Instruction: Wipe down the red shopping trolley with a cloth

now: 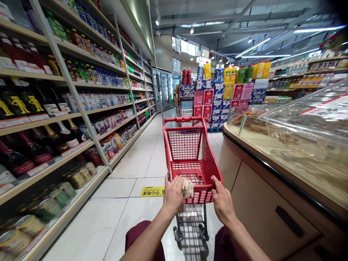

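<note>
A red plastic shopping cart (187,165) with grid walls stands in front of me, its basket empty. At its near left corner, my left hand (174,194) is closed on a crumpled, pale, stained rag (188,188), which lies against the near rim. My right hand (223,201) grips the near right corner, fingers along the outer rim and thumb toward the front. The lower frame and black-and-grey casters show beneath the basket, between my knees in dark red trousers.
Drink shelves (103,103) with bottles and cans run along the left. At the right stands a wooden counter (261,188) with clear covers. Stacked drink cartons (208,99) rise ahead. A yellow floor sticker (152,191) lies left of the cart on white tiles.
</note>
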`<state>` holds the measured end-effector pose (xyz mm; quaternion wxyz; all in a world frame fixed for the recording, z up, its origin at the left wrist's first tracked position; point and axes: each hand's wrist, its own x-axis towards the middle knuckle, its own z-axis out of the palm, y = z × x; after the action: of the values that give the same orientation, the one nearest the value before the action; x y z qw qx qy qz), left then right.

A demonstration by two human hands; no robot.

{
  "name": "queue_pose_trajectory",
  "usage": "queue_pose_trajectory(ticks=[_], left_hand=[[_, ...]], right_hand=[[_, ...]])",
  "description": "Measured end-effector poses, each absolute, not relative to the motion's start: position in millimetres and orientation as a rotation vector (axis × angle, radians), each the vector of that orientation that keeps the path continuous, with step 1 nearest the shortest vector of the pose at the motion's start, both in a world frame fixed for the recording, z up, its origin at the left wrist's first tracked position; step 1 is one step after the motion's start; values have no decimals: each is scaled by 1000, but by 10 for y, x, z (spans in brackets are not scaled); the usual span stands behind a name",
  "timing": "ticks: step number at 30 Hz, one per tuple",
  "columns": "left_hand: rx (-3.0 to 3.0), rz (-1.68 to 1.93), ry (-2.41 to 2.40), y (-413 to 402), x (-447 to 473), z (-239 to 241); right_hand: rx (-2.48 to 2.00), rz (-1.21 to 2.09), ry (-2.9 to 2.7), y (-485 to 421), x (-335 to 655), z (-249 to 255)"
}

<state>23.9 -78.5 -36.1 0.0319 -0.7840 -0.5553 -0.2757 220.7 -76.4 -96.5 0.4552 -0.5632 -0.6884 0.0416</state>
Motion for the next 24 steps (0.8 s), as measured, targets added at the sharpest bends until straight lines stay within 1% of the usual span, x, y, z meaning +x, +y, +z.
queue_pose_trajectory(ticks=[6,8,11,14,17,20,22,24], left_hand=[[-2537,-785,-1637,-783,848,-399],[-2530,-751,-1639,-760,775,-391],[-2502,-696,-1595,-753,364,-375],[-2391,-763,-1552,-766,102,-388],[-2413,-811,-1488,-745,344,-451],[-2523,-784,-1386,-679,723,-479],[-2568,-754,-1329,-647,740,-461],[-2581,-731,-1307,-645,534,-436]], right_hand=[[-1369,113,-1657,-732,2163,-999],[-1390,108,-1672,-726,2228,-996],[-1417,109,-1685,-742,2283,-985],[-1388,109,-1664,-766,2225,-985],[-1351,76,-1645,-772,2139,-1004],[-1355,46,-1690,-761,2158,-1026],[-1390,39,-1716,-752,2220,-1024],[-1434,41,-1712,-749,2267,-1013]])
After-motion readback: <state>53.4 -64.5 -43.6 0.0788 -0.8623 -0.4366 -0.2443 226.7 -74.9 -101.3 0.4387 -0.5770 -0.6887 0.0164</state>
